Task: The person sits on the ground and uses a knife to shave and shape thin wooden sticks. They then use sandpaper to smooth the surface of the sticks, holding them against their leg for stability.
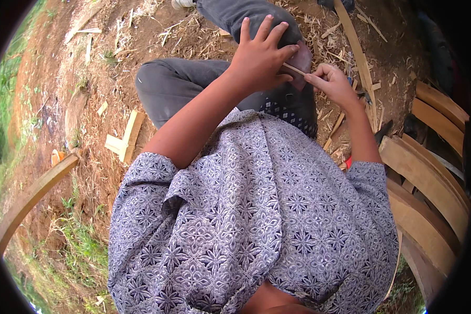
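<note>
My left hand [259,60] is spread over my bent leg, back of the hand up and fingers apart. Between its thumb and index finger shows one end of a thin pale wooden stick [296,69]. Pinched at the stick's other end are the thumb and fingertips of my right hand [334,86]. Beneath the stick, a dull pinkish patch of cloth or leather [307,56] lies against my dark trouser leg [220,15]. Whether my left palm presses on the stick is hidden.
Wood shavings [180,39] litter the brown soil around my legs. A long wooden strip [358,52] lies at the far right. Curved wooden planks [424,172] are stacked to my right. On the left are a joined wood offcut [128,137] and a wooden beam [34,196].
</note>
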`<state>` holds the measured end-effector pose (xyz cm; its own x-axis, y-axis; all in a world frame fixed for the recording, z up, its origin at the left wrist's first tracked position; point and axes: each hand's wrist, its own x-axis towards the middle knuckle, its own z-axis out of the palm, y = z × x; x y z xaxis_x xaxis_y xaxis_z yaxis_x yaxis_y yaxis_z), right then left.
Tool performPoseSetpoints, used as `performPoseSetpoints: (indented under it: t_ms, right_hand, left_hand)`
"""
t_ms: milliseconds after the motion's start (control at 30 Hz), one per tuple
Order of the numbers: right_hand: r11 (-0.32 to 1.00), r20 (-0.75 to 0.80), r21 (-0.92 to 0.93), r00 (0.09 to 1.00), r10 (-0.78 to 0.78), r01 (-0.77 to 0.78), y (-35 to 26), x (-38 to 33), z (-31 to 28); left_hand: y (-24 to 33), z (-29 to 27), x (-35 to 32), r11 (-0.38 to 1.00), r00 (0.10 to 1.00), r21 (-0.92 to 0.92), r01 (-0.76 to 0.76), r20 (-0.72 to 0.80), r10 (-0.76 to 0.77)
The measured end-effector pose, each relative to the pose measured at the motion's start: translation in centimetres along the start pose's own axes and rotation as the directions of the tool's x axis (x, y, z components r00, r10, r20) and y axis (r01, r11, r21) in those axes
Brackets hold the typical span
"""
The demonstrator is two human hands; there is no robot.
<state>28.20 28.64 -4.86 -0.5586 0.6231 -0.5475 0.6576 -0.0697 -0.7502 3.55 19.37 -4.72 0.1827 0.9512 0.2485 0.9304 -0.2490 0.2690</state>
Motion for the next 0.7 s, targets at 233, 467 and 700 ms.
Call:
performPoseSetpoints:
  t_ms: [233, 467, 700]
  right_hand:
    - [0.994, -0.020, 0.012, 0.994, 0.108, -0.108, 4.3, -2.3, -4.1]
    - [0.991, -0.131, -0.099, 0.986, -0.101, 0.089, 4.3, -2.3, -2.0]
    - [0.997, -0.026, 0.071, 0.999, -0.021, 0.023, 1.6, -1.4, 0.9]
  left_hand:
    - [0.8, -0.8, -0.5, 0.998, 1.000, -0.062, 0.008, -0.004, -0.009]
    - [1.0, -1.6, -0.5, 0.996, 1.000, -0.089, 0.009, 0.011, -0.008]
    - [1.1, -1.9, -0.5, 0.996, 0.999, -0.083, 0.016, 0.030, -0.013]
